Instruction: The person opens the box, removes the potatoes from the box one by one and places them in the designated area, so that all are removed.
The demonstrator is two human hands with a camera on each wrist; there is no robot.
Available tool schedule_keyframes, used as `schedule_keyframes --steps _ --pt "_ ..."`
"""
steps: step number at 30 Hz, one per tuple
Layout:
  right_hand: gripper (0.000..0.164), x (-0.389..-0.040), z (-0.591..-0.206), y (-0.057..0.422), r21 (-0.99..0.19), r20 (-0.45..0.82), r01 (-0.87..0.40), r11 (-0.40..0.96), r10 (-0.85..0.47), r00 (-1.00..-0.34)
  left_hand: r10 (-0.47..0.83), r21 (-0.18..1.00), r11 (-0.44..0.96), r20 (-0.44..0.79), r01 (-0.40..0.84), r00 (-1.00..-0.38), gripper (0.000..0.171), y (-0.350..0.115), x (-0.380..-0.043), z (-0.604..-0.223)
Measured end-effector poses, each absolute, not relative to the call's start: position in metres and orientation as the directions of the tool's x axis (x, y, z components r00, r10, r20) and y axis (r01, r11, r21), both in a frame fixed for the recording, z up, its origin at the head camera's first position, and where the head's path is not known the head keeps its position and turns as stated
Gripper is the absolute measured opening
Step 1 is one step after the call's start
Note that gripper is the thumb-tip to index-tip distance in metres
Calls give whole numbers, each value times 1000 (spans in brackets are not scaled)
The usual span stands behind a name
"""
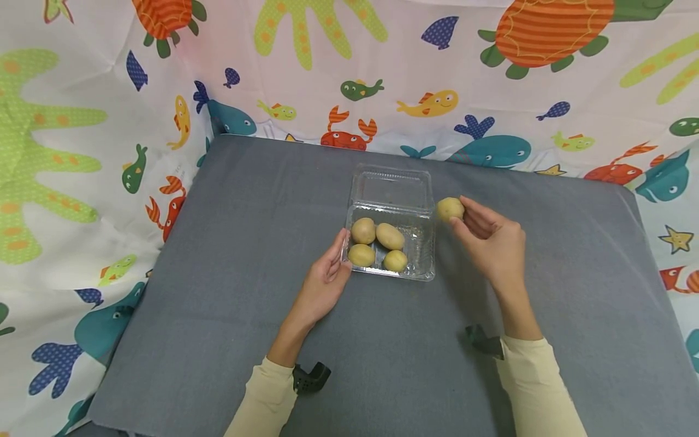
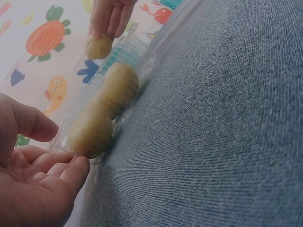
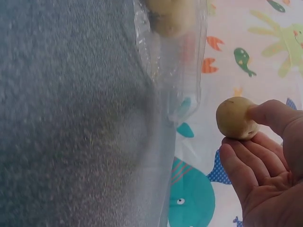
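A clear plastic clamshell container [image 1: 420, 255] lies on the grey cloth with its lid [image 1: 391, 187] folded back, away from the person. Several small yellow potatoes [image 1: 390, 236] sit in its left and middle part, while its right side holds none. My left hand [image 1: 322, 282] grips the container's left wall, thumb on the near side and fingers along the edge. Between thumb and fingertips, my right hand [image 1: 494, 243] pinches another potato [image 1: 450, 209], raised just beyond the container's right edge. The right wrist view shows this round potato [image 3: 235, 118] well above the cloth.
Grey cloth [image 1: 229, 291] covers the table. A white curtain [image 1: 306, 85] printed with sea animals hangs behind and along both sides. Dark camera mounts [image 1: 311, 377] stick out from both wrists.
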State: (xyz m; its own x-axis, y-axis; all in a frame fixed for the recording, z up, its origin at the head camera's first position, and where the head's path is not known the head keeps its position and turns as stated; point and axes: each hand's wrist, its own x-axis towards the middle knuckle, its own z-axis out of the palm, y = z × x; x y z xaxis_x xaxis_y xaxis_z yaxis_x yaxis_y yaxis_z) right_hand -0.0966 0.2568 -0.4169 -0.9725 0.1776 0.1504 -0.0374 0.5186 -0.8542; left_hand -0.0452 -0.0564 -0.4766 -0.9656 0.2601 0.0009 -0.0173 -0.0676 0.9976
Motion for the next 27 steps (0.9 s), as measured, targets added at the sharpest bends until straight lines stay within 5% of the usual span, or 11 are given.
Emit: schedule_keyframes --steps 27 --pt "49 -115 -438 282 -812 70 62 580 202 -977 268 998 -53 -8 -23 -963 64 -58 -44 -479"
